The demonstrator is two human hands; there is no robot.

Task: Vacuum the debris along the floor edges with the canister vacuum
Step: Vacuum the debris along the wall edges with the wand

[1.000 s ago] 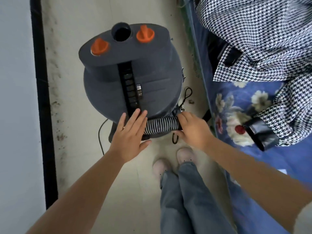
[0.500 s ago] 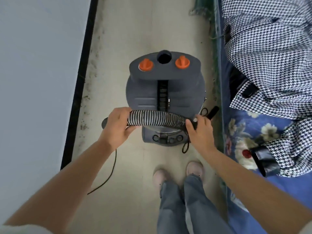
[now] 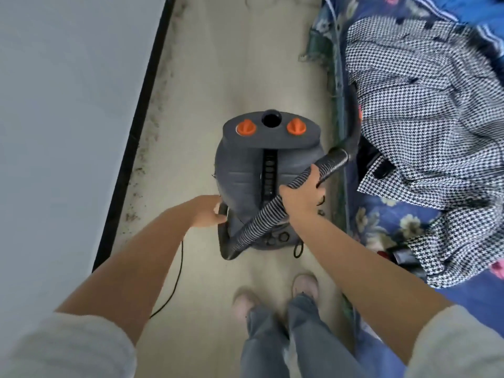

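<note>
Gripping striped hose (image 3: 261, 216) – grey canister vacuum (image 3: 245, 170), orange knobs (image 3: 246, 127)

Person seen from above, in light top, jeans and pale shoes

Pale grey sleeves (image 3: 68, 347) pushed up above the elbows leave both forearms bare; faded blue-grey jeans (image 3: 286, 345) cover the legs, ending over light pinkish shoes (image 3: 305, 286) with rounded toes.

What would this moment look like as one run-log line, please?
right hand grips hose | left hand at canister vacuum | debris along edge
</note>
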